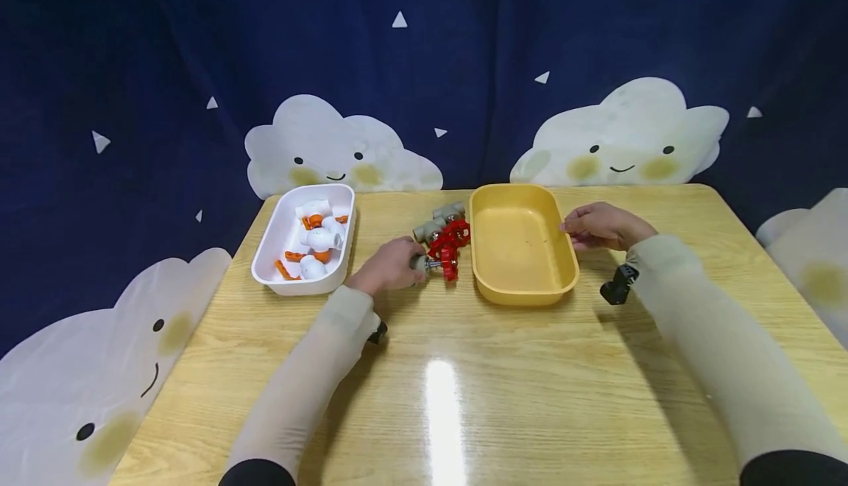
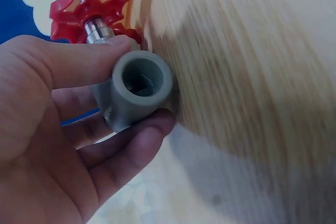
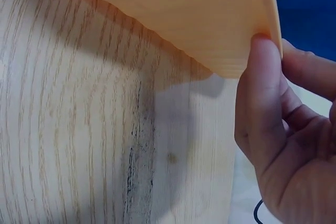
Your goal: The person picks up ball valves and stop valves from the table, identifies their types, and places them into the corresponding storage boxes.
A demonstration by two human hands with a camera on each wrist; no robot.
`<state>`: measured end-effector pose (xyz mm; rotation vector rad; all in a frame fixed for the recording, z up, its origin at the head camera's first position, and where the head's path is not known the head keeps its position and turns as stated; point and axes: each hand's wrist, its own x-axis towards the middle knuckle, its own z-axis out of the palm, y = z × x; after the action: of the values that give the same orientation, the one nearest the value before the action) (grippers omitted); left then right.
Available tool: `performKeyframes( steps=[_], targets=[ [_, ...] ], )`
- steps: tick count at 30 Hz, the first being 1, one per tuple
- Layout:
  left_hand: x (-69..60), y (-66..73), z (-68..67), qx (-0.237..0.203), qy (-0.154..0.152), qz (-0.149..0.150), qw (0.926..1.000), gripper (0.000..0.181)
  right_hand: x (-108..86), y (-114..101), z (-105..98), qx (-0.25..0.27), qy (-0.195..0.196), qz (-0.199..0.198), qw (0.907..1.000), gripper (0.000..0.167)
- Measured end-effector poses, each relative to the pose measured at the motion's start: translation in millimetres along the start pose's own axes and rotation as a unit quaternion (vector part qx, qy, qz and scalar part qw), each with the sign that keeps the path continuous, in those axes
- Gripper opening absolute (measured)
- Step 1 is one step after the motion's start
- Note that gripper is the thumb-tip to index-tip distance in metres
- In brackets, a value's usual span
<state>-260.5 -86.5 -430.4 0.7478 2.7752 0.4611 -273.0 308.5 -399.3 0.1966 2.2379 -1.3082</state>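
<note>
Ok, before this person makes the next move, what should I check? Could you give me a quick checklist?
1. Left grip holding a red-handwheel gray valve: ok.
2. Right grip pinching the rim of the yellow bin: ok.
3. Yellow bin's opening facing up: ok.
4. Held valve lifted off the wooden table: cannot tell.
5. Orange-handled white valves inside the white tray: ok.

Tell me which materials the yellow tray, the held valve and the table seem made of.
Yellow tray: probably plastic, satin; thin wall, rounded corners.
Valve's grey body: likely plastic, low sheen; thick, smooth rim. Its stem seems metal, from the silvery shine; the red handwheel is glossy, plastic or painted metal.
Table: wood or wood-look laminate, glossy; grain and bright reflection.
</note>
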Motion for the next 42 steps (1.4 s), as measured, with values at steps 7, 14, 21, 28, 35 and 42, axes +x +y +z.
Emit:
performKeyframes(
  steps=[7, 14, 21, 28, 35, 42],
  targets=[
    [-4.7, -2.7, -3.3, -0.017, 0.015, -0.004, 0.9997, 0.048, 1.6, 0.9, 1.0, -0.004, -0.007, 0.003, 1.0000, 0.034],
    [-8.3, -9.0, -11.0, -0.036, 0.020, 0.030, 0.9987, 0.048, 1.8, 4.1, -0.2, 0.009, -0.009, -0.013, 0.9998, 0.037],
    [-11.4, -6.6, -27.4, -0.057, 0.045, 0.040, 0.9966, 0.049, -1.1, 1.5, 0.3, 0.010, -0.011, -0.017, 0.9997, 0.037],
    [-13.6, 9.4, -45.0, -0.046, 0.087, 0.061, 0.9933, 0.040, -0.3, 2.9, -0.3, 0.005, -0.011, -0.008, 0.9999, 0.037],
    [-12.1, 22.1, -49.7, -0.037, 0.116, 0.048, 0.9914, 0.038, -2.1, 4.8, 1.1, 0.019, -0.004, -0.016, 0.9997, 0.036],
    [-5.2, 30.3, -47.2, -0.068, 0.102, 0.010, 0.9924, 0.034, -0.7, 5.3, 2.9, 0.016, -0.004, -0.017, 0.9997, 0.034]
  ],
)
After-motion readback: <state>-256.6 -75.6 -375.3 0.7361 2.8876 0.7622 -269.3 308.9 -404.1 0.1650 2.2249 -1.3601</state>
